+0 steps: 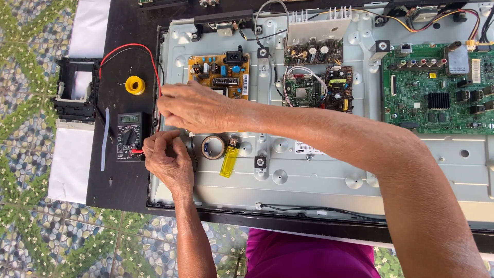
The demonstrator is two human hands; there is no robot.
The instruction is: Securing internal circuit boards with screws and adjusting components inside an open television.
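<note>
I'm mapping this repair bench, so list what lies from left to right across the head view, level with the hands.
Black plastic frame → multimeter → left hand → roll of tape → yellow lighter → green circuit board. The right hand overlaps several of these, so it is left out.

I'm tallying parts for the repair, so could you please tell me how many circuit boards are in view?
4: an orange board above the right hand, two small boards mid-panel, a large green board at right. Others may be hidden.
</note>
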